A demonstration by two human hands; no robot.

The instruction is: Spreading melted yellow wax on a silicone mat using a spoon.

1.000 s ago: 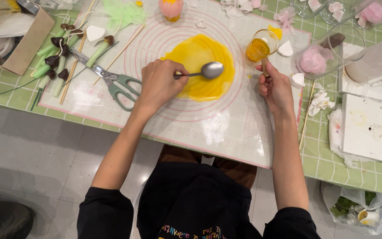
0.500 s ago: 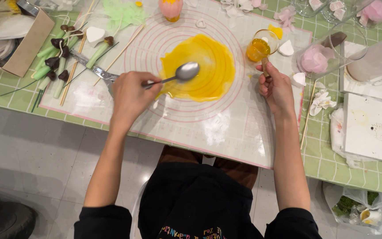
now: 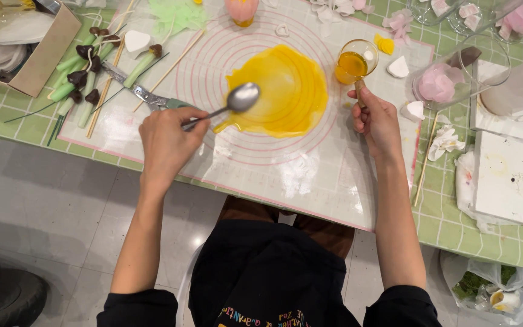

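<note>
My left hand [image 3: 166, 144] grips the handle of a metal spoon [image 3: 239, 99], whose bowl hovers at the left edge of a spread yellow puddle [image 3: 282, 91] on a translucent mat with pink rings [image 3: 261, 163]. My right hand [image 3: 376, 120] holds the handle of a small glass cup of orange-yellow liquid [image 3: 353, 62], which sits just right of the puddle.
Scissors [image 3: 143, 94], wooden skewers and green stems with dark tips [image 3: 80, 85] lie left of the mat. A cardboard box [image 3: 43, 54] stands far left. Glass bowls with pink pieces [image 3: 440, 85], white petals and a white board [image 3: 509, 178] occupy the right. A green checked cloth [image 3: 485, 236] covers the table.
My left hand has drawn the spoon leftward across the puddle to its left edge, leaving a small tail of yellow there. My right hand stays on the cup.
</note>
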